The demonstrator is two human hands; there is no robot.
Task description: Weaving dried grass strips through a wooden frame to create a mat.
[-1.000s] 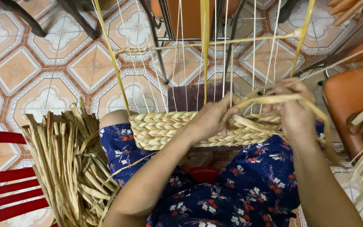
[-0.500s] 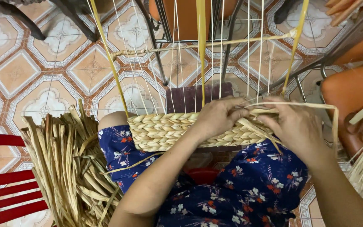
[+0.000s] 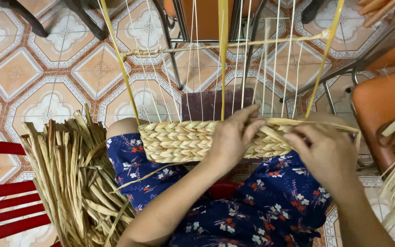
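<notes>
Looking down past our floral lap, we have a heap of dried strips lying to our left, beside a red slatted chair, well out of reach of either hand at this instant. Both forearms run up from the bottom edge to the woven band, which lies across our knees with its long axis left to right.

Our left hand rests on the band near its middle, fingers curled over the top edge and pressed between the upright strings; it grips the weave itself, not a loose piece. Our right hand sits at the band's right end, fingers bent narrow and pinching a pale strip that runs along the top edge towards the left hand. So the working strip lies sideways, between the two hands, and the right hand is the nearer to its free end. How tightly the pinch closes we cannot tell, since the knuckles hide the tips.

Beyond the band, the strings rise to a thin crossbar, with three yellow strips standing among them. Farther off are the patterned floor tiles, dark chair legs and an orange seat on the right.
</notes>
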